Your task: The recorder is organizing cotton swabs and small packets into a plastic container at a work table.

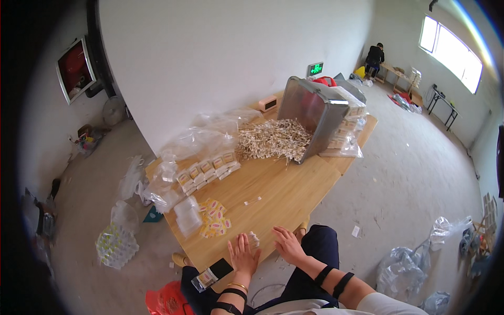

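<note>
My left hand [243, 257] lies with fingers stretched out at the table's near edge, touching or right beside a small bunch of cotton swabs [254, 240]. Across from it, my right hand [289, 245] is open, its fingers extended toward the bunch and nothing seen in them. A few loose swabs [252, 200] lie farther up the wooden table [283, 186]. Left of them are scattered yellow-and-white cards [214, 218] and a stack of clear plastic bags [187, 216]. A big heap of cotton swabs [273, 139] spills from a tipped grey bin [302, 105].
Several filled packs [207, 170] stand in a row before crumpled clear plastic [197, 142]. White boxes [349, 107] are stacked behind the bin, near a small pink clock [268, 103]. A black-ended packet [212, 274] is by my left wrist. Another person [375, 56] sits far off.
</note>
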A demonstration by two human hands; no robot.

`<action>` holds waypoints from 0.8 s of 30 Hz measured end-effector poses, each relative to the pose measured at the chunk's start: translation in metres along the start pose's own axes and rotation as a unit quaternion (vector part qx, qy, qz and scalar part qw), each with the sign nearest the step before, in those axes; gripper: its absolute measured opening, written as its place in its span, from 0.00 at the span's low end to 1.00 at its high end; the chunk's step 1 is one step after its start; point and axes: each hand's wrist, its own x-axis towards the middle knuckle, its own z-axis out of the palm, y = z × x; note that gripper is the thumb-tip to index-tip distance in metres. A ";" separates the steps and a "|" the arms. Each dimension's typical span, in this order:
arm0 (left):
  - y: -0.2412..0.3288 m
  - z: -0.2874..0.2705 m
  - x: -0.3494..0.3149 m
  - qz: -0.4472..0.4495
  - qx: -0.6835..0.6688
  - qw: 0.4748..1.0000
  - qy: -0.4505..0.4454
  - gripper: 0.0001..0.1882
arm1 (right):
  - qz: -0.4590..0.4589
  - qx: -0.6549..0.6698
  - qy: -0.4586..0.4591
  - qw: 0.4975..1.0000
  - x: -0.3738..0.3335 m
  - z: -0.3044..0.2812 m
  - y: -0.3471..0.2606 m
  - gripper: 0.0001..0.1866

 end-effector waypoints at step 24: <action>-0.136 -0.044 -0.187 -0.266 -0.199 0.932 0.147 0.43 | -0.059 -0.044 -0.064 0.995 0.009 0.038 -0.031 0.32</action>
